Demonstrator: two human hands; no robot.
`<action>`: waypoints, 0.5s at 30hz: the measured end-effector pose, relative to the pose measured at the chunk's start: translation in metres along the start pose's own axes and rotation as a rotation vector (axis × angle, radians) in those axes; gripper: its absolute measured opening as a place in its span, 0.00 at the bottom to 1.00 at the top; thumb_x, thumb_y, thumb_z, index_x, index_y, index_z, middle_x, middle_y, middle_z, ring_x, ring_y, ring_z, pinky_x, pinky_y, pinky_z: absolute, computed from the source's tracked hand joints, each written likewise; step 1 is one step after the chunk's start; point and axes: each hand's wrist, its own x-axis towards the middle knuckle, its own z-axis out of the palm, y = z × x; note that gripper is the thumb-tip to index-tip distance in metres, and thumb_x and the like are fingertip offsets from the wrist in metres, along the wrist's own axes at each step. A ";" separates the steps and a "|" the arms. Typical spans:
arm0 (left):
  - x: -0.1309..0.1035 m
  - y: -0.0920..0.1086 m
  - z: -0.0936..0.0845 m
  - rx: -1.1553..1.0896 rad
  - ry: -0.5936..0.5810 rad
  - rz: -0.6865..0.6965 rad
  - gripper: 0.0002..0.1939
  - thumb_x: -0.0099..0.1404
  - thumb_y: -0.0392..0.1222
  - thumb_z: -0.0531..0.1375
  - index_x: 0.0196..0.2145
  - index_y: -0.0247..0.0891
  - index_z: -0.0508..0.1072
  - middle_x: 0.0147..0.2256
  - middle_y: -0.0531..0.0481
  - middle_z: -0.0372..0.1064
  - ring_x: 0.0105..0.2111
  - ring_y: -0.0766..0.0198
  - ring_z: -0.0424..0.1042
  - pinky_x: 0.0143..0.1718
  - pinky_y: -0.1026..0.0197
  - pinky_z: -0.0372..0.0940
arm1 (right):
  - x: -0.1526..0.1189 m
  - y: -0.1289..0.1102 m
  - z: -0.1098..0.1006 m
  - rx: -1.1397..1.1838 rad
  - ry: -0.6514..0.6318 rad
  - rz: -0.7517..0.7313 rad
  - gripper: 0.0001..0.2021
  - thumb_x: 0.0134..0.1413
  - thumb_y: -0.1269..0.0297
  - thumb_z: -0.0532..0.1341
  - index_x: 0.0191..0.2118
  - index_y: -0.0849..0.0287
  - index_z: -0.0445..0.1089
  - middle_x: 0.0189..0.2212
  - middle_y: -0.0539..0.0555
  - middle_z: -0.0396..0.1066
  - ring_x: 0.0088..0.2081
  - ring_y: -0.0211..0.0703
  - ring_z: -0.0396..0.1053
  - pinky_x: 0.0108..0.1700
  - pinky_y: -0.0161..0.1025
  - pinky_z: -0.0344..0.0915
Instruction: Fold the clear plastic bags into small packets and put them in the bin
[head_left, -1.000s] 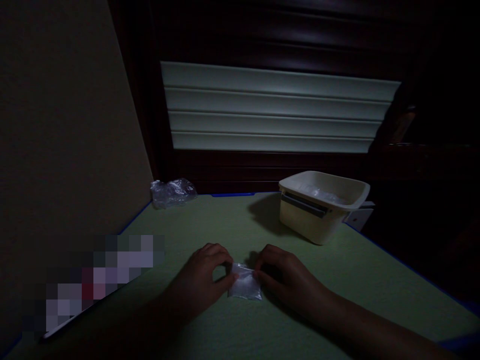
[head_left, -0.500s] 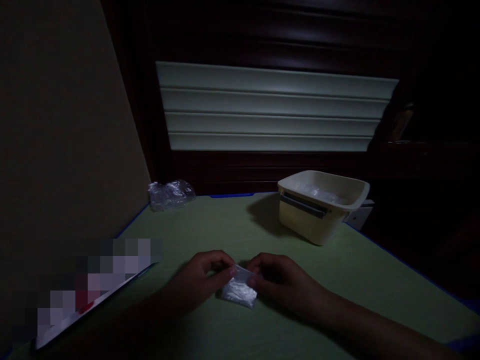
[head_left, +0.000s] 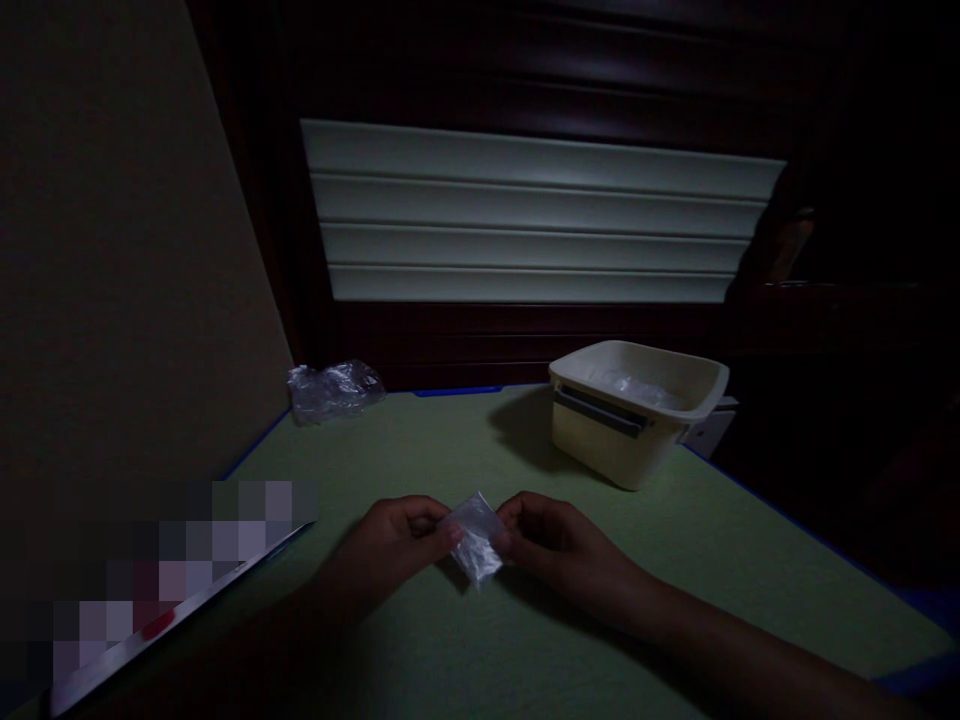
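Note:
A small clear plastic bag (head_left: 478,548), shiny and creased in its lower part, is held up between both hands over the green tabletop. My left hand (head_left: 401,545) pinches its left corner, thumb on the near face. On the opposite corner, the thumb and fingers of my right hand (head_left: 551,540) are closed. The bag is turned like a diamond, one corner up and one down. Whether anything lies inside it, I cannot tell in the dim light.
A cream plastic bin (head_left: 637,440) with a grey handle stands at the back right, clear plastic inside. Crumpled clear plastic (head_left: 335,392) lies at the back left corner. A flat object with a pale edge (head_left: 112,665), partly pixelated, rests at left. The green tabletop (head_left: 442,440) has blue edging.
Both hands have turned the small bag from lying nearly square to a diamond position and raised it slightly. The whole view has shifted a little.

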 end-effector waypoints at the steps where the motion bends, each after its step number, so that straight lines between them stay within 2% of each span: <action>1: 0.000 -0.001 0.000 0.008 -0.003 0.002 0.15 0.56 0.49 0.58 0.32 0.34 0.73 0.30 0.47 0.75 0.30 0.60 0.73 0.32 0.61 0.65 | 0.001 0.001 0.000 0.017 -0.002 -0.006 0.17 0.48 0.50 0.62 0.33 0.61 0.65 0.27 0.50 0.66 0.28 0.37 0.64 0.32 0.36 0.60; 3: 0.000 0.000 0.000 0.034 -0.019 0.004 0.15 0.56 0.49 0.58 0.32 0.34 0.74 0.30 0.47 0.75 0.30 0.60 0.73 0.32 0.62 0.65 | 0.002 0.004 0.000 0.029 -0.002 -0.013 0.19 0.47 0.48 0.62 0.36 0.61 0.66 0.28 0.51 0.68 0.29 0.37 0.66 0.34 0.37 0.62; 7: -0.002 0.008 0.001 0.125 -0.041 0.025 0.11 0.56 0.46 0.58 0.30 0.35 0.75 0.29 0.49 0.75 0.31 0.60 0.72 0.34 0.62 0.64 | 0.003 0.009 -0.001 -0.026 0.025 -0.012 0.19 0.47 0.47 0.61 0.31 0.62 0.66 0.24 0.50 0.68 0.26 0.37 0.66 0.31 0.36 0.62; 11: -0.007 0.011 0.003 0.239 -0.033 0.086 0.10 0.59 0.43 0.55 0.30 0.37 0.75 0.31 0.50 0.75 0.33 0.61 0.72 0.38 0.62 0.64 | 0.001 0.004 -0.002 -0.145 0.121 -0.066 0.14 0.53 0.54 0.59 0.30 0.61 0.67 0.25 0.51 0.70 0.27 0.38 0.67 0.31 0.35 0.63; 13: -0.010 0.004 0.001 0.440 0.045 0.254 0.11 0.63 0.40 0.52 0.32 0.40 0.74 0.32 0.51 0.74 0.34 0.62 0.72 0.39 0.61 0.66 | -0.002 -0.003 -0.004 -0.239 0.187 -0.112 0.10 0.55 0.59 0.57 0.30 0.61 0.68 0.25 0.52 0.70 0.28 0.39 0.67 0.31 0.36 0.63; 15: -0.013 -0.005 -0.004 0.688 0.116 0.469 0.11 0.62 0.37 0.53 0.39 0.42 0.73 0.40 0.48 0.73 0.43 0.58 0.69 0.47 0.55 0.63 | -0.006 -0.012 -0.010 -0.343 0.254 -0.174 0.09 0.56 0.63 0.56 0.31 0.61 0.69 0.27 0.53 0.71 0.30 0.40 0.68 0.34 0.37 0.63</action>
